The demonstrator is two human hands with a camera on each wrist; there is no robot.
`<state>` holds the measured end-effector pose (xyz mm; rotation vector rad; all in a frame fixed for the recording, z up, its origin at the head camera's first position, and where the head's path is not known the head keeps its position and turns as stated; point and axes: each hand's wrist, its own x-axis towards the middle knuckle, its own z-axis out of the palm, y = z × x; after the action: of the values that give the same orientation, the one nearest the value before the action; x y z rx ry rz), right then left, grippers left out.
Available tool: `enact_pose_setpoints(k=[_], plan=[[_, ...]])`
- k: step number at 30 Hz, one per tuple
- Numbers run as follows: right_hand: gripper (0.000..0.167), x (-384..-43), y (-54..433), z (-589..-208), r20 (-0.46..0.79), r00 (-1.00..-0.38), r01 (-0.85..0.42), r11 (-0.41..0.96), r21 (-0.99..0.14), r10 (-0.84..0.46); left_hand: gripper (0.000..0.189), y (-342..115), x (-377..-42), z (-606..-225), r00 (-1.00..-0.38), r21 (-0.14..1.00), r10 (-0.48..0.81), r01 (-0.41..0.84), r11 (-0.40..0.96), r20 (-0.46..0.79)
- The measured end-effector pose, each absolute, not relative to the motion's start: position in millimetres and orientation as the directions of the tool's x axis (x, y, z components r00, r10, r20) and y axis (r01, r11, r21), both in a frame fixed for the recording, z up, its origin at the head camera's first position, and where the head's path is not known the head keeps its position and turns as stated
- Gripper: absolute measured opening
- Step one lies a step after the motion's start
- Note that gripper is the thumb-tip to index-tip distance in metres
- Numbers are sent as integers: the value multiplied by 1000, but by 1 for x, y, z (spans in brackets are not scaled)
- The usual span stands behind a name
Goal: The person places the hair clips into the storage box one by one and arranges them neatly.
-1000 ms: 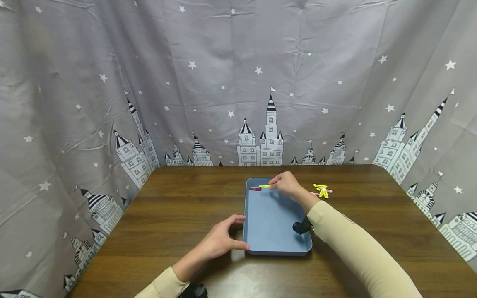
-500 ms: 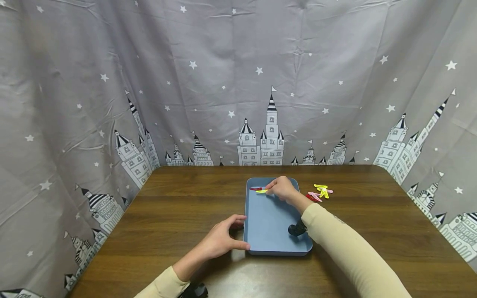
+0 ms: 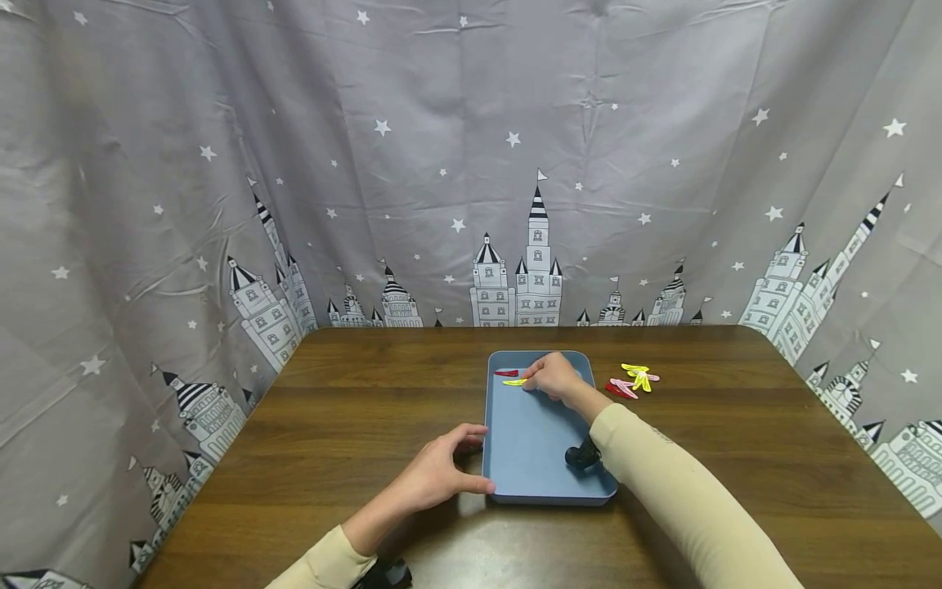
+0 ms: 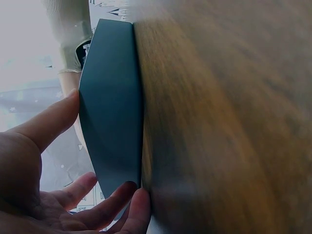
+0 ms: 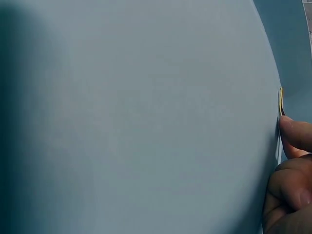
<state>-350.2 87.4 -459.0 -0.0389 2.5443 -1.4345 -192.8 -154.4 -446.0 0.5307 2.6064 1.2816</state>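
Observation:
In the head view, my right hand (image 3: 555, 376) reaches into the blue tray (image 3: 545, 458) near its far end. Thumb and fingertips pinch one end of a yellow hair clip (image 3: 514, 382); in the right wrist view only a thin edge of this clip (image 5: 281, 100) shows. Just beyond it a red hair clip (image 3: 506, 373) lies on the tray floor, roughly parallel. My left hand (image 3: 437, 470) rests against the tray's left side. Its thumb touches the rim and its fingers lie along the outer wall (image 4: 112, 112), spread and only loosely bent.
Right of the tray, a loose pile holds yellow clips (image 3: 642, 380), a pink clip (image 3: 622, 384) and red clips (image 3: 618, 391), some overlapping. The brown wooden table (image 3: 353, 409) extends around the tray. A grey curtain (image 3: 412, 164) with castles hangs behind.
My right hand has moved slightly left and toward me, bringing the yellow clip down from beside the red one to below it. The left hand stays at the tray's side.

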Motion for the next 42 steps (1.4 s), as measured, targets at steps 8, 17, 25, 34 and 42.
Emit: enact_pose_setpoints(k=[8, 17, 25, 34, 42], plan=[[14, -352, 88, -460, -194, -972, 103, 510, -854, -129, 79, -155, -192, -446, -917, 796, 399, 241, 555, -1], [11, -350, 87, -460, -199, -975, 118, 517, -848, -104, 79, -155, -193, -445, -916, 798, 401, 235, 555, -8], [8, -350, 81, -460, -166, -981, 88, 535, -840, -99, 79, -156, -193, -445, -917, 796, 399, 234, 559, -11], [9, -350, 78, -459, -170, -983, 104, 549, -829, -71, 79, -155, -193, -446, -915, 794, 404, 244, 558, -3], [9, -349, 78, -458, -178, -982, 114, 539, -835, -69, 79, -154, -193, -446, -914, 795, 406, 243, 557, -5]])
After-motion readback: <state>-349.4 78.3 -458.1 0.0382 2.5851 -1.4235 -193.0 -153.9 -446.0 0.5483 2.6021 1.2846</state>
